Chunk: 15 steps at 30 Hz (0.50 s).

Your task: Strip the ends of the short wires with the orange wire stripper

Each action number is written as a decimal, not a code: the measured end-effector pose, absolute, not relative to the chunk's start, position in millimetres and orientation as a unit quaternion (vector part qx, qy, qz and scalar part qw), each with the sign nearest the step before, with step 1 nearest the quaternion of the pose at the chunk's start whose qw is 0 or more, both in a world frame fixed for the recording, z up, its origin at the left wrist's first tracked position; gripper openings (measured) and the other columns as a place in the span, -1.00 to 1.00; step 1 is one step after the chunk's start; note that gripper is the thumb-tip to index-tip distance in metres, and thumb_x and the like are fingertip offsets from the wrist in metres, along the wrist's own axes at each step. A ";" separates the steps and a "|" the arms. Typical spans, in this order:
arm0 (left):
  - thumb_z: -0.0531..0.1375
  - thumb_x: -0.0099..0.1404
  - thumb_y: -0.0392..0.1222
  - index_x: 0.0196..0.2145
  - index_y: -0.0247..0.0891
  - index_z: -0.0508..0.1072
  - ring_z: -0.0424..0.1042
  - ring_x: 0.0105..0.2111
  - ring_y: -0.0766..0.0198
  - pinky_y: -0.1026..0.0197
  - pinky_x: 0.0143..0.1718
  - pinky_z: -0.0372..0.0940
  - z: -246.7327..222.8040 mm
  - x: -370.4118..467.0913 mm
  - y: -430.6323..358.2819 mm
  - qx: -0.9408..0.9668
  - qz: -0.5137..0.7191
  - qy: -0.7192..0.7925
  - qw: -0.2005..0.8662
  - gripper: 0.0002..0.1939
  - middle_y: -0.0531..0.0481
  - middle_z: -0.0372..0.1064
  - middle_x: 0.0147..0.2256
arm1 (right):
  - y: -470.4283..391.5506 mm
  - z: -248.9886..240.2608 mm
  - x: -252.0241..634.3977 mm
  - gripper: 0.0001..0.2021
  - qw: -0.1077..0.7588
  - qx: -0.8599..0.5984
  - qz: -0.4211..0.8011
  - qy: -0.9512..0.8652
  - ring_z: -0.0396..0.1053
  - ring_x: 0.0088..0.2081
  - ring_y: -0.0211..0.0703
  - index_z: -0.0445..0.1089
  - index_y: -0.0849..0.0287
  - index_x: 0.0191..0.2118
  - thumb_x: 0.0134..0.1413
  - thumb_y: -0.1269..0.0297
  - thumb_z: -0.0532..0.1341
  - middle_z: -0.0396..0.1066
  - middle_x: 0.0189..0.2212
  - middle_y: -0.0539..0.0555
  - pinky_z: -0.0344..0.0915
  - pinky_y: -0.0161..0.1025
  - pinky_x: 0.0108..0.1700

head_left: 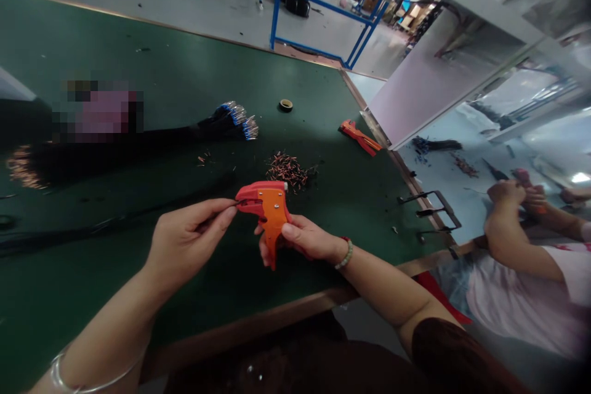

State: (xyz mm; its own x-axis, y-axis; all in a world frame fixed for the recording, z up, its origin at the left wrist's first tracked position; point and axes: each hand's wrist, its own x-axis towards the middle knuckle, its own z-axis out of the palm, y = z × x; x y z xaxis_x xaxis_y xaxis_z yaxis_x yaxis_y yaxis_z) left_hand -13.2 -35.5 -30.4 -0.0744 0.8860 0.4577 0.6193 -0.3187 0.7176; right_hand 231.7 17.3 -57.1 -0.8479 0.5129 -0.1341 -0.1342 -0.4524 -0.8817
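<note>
My right hand point(302, 237) is wrapped round the handle of an orange and red wire stripper point(272, 206), whose jaws point left. Between thumb and forefinger, my left hand point(189, 237) pinches a thin dark wire point(237, 202) right at those jaws. How far the wire reaches inside them is hidden. Just beyond the tool lies a pile of short stripped wire ends point(289, 170). A long bundle of black cables point(170, 137) lies to the left, with blue and silvery tips at one end and bare copper at the other.
A roll of black tape point(285, 105) and a second wire stripper point(360, 136) lie farther back on the green table point(194, 61). A black metal bracket point(434, 212) sits at its right edge. Another person's hands point(517, 194) work at the adjoining table on the right.
</note>
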 end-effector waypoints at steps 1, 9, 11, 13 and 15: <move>0.27 0.38 -0.08 -0.20 -0.17 0.67 0.45 -0.59 0.42 0.41 -0.56 0.29 -30.7 -13.6 -35.6 0.666 0.465 0.566 0.141 -0.81 0.12 0.63 -0.41 | 19.6 -55.6 233.3 -0.41 0.187 -0.185 0.834 -0.485 0.59 -0.25 -0.12 0.40 0.31 0.10 0.26 -0.17 0.31 0.55 -0.23 0.18 0.56 -0.17 -0.19; 0.23 0.45 -0.16 -0.15 -0.14 0.64 0.54 -0.42 0.39 0.39 -0.36 0.39 -22.6 -16.6 -37.8 0.702 0.445 0.550 0.084 -0.84 0.11 0.60 -0.33 | 35.4 -46.7 246.1 -0.53 0.181 -0.138 0.882 -0.412 0.57 -0.13 -0.05 0.44 0.33 0.13 0.22 0.15 0.41 0.52 -0.19 0.15 0.53 0.01 0.06; 0.23 0.46 -0.18 -0.15 -0.15 0.63 0.50 -0.45 0.40 0.38 -0.38 0.37 -22.1 -16.0 -37.6 0.711 0.441 0.544 0.061 -0.85 0.11 0.54 -0.36 | 34.6 -46.6 245.5 -0.58 0.188 -0.146 0.885 -0.400 0.56 -0.21 -0.10 0.46 0.33 0.05 0.19 0.16 0.42 0.50 -0.27 0.10 0.56 -0.01 -0.02; 0.23 0.46 -0.21 -0.14 -0.18 0.62 0.50 -0.43 0.40 0.38 -0.37 0.37 -23.4 -15.1 -37.2 0.719 0.437 0.539 0.035 -0.86 0.09 0.52 -0.35 | 32.4 -46.7 244.5 -0.61 0.179 -0.152 0.885 -0.403 0.56 -0.26 -0.12 0.46 0.32 -0.03 0.18 0.13 0.44 0.49 -0.31 0.08 0.57 -0.05 -0.09; 0.23 0.46 -0.24 -0.13 -0.20 0.62 0.51 -0.41 0.39 0.38 -0.35 0.36 -25.9 -14.4 -36.7 0.729 0.432 0.531 0.010 -0.86 0.07 0.53 -0.33 | 30.2 -47.2 244.0 -0.60 0.161 -0.156 0.882 -0.416 0.58 -0.27 -0.11 0.45 0.33 -0.05 0.19 0.10 0.43 0.50 -0.30 0.10 0.57 -0.10 -0.12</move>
